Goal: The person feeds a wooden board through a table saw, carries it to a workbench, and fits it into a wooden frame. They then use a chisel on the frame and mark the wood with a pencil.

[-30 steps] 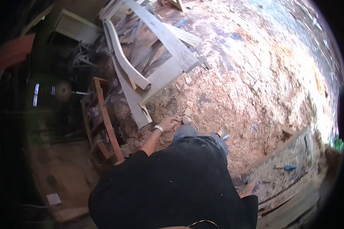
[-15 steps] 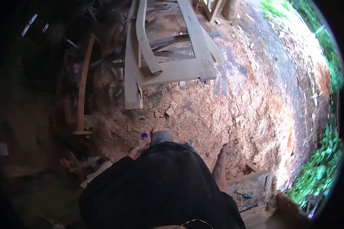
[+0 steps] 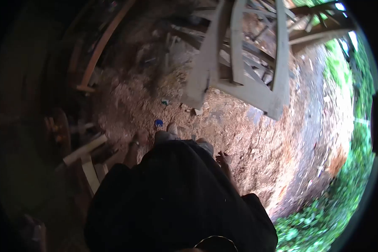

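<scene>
1. Blue scrap on the sawdust ground is the thing nearest the hands. It's small, bright blue and roundish, sitting just ahead of the person's foot. It's too small and blurry to say what it is.

2. Left hand hangs down at the person's side, just below and left of the blue scrap and not touching it. There's a band on that wrist. The hand is in shadow, so I can't tell if the fingers are curled or loose, and I see nothing in it.

3. Right hand hangs on the other side, beside the black shirt. The fingers look loosely spread and it's holding nothing. It's well apart from the blue scrap.

4. Up ahead is a grey weathered wooden frame, made of long planks joined by crosspieces. It lies tilted on the ground with more loose lumber piled behind it. Its near corner sits a little beyond the blue scrap.

5. A small pale wood offcut lies right by the frame's near end. A tiny teal bit sits just above the blue scrap.

6. Off to the left it's dark, with a reddish curved wooden piece and a couple of pale boards near the left hand.

7. Green plants run along the right edge.
</scene>
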A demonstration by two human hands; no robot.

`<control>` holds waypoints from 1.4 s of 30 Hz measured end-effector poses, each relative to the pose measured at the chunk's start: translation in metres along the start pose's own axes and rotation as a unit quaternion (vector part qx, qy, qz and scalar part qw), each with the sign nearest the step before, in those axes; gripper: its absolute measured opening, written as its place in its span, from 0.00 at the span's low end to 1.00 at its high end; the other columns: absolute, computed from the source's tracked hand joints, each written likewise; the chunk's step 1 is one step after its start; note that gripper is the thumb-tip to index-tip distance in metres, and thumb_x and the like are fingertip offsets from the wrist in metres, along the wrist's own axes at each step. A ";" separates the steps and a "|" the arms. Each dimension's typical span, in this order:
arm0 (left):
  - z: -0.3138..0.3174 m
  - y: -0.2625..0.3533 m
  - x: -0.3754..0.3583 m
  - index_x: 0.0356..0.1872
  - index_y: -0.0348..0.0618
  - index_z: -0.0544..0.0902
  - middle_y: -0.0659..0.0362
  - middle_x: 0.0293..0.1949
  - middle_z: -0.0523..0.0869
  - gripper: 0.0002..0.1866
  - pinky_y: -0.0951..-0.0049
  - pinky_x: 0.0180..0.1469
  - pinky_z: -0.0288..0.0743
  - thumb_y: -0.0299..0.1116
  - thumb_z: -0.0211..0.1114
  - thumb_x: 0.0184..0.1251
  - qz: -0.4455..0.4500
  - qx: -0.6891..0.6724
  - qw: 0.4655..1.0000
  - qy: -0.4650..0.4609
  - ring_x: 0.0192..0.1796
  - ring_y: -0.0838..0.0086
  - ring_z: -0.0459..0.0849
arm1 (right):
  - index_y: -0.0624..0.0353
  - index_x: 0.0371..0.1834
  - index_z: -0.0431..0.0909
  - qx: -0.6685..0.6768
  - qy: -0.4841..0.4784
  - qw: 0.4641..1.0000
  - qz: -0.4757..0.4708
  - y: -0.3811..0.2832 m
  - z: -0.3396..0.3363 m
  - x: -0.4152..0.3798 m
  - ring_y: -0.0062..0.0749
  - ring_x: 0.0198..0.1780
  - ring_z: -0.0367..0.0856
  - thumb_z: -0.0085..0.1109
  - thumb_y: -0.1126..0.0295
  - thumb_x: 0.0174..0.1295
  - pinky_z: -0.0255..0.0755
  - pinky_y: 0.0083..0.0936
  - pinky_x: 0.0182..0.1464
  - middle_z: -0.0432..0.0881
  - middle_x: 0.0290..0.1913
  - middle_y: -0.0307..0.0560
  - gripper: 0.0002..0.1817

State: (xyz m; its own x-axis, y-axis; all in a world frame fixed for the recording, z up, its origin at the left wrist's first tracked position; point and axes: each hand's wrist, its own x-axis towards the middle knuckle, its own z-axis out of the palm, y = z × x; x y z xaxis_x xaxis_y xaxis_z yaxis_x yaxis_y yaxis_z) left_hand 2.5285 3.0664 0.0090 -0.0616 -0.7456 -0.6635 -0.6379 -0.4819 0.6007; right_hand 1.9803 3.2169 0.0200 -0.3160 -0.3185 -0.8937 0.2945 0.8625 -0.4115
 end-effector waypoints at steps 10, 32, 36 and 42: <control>-0.103 -0.152 -0.036 0.41 0.47 0.82 0.58 0.25 0.81 0.11 0.64 0.26 0.76 0.42 0.63 0.66 -0.179 -0.432 0.831 0.301 0.24 0.69 0.81 | 0.61 0.27 0.82 -0.287 -0.173 0.874 -0.353 -0.213 0.182 -0.002 0.21 0.21 0.77 0.58 0.55 0.71 0.69 0.21 0.25 0.81 0.19 0.41 0.21; -0.381 0.044 0.213 0.55 0.40 0.78 0.51 0.43 0.86 0.21 0.68 0.39 0.81 0.47 0.59 0.72 -0.197 -0.450 0.820 0.293 0.41 0.63 0.87 | 0.66 0.39 0.83 -0.107 -0.534 0.598 -0.588 -0.711 0.687 -0.241 0.41 0.45 0.83 0.52 0.52 0.72 0.80 0.37 0.48 0.83 0.42 0.55 0.24; -0.443 0.035 0.293 0.54 0.39 0.78 0.51 0.42 0.86 0.22 0.71 0.36 0.81 0.47 0.59 0.72 -0.153 -0.458 0.835 0.264 0.39 0.64 0.87 | 0.77 0.53 0.76 0.174 -0.712 0.396 -0.553 -0.782 0.743 -0.331 0.48 0.52 0.80 0.48 0.48 0.73 0.78 0.38 0.54 0.78 0.51 0.64 0.33; -0.519 0.001 0.452 0.52 0.39 0.81 0.51 0.41 0.88 0.15 0.64 0.41 0.82 0.37 0.61 0.71 -0.099 -0.476 0.874 0.009 0.41 0.58 0.87 | 0.80 0.53 0.73 0.288 -0.682 0.333 -0.584 -0.868 0.818 -0.328 0.52 0.55 0.76 0.44 0.43 0.72 0.74 0.38 0.57 0.73 0.55 0.68 0.38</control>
State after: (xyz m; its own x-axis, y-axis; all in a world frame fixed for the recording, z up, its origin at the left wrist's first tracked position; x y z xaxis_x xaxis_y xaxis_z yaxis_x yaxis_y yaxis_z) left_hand 2.8989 2.4902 -0.0589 -0.0054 -0.6066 -0.7950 0.2941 -0.7608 0.5785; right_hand 2.5663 2.2508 0.5238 0.0699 -0.5259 0.8477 0.9370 -0.2569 -0.2367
